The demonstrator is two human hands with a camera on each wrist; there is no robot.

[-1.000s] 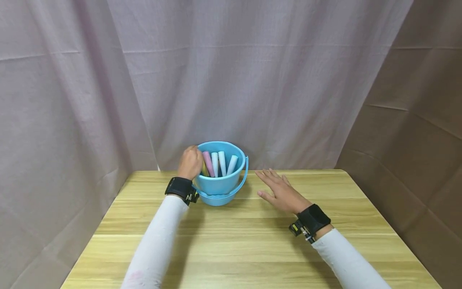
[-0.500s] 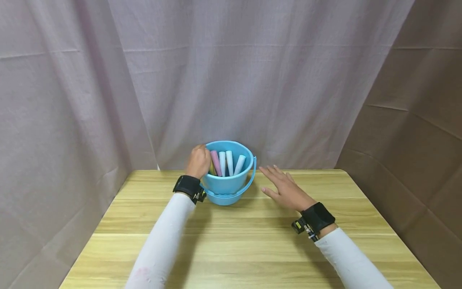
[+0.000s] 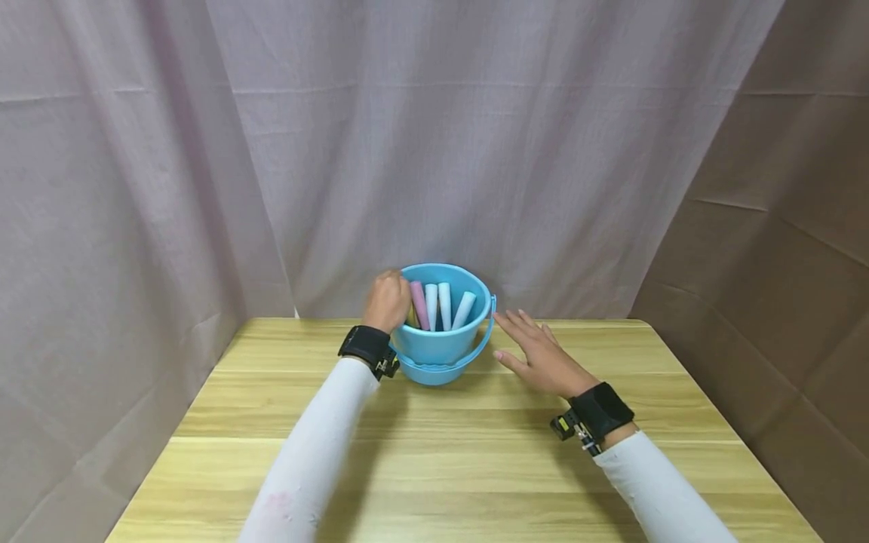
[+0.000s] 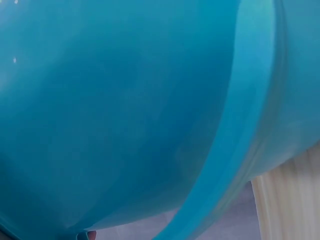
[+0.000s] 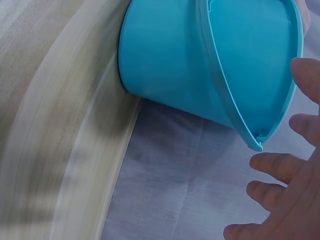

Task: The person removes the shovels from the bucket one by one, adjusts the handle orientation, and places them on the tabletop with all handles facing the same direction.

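A blue plastic bucket (image 3: 441, 347) stands at the far edge of the wooden table (image 3: 462, 467), its handle hanging down in front. Several chalk sticks (image 3: 437, 305), pink, white and pale blue, lean upright inside it. My left hand (image 3: 387, 300) grips the bucket's left rim with curled fingers. My right hand (image 3: 536, 353) lies open and flat just right of the bucket, fingertips close to its handle. In the left wrist view the bucket wall (image 4: 125, 100) fills the frame. The right wrist view shows the bucket (image 5: 170, 65) and my spread right fingers (image 5: 285, 200).
A pinkish curtain (image 3: 434, 151) hangs right behind the bucket and wraps the left side. A brown cloth wall (image 3: 781, 226) closes the right. The table's far edge lies under the bucket.
My left hand has slid the bucket to the right along the far edge, toward my right hand. The right hand has shifted slightly right.
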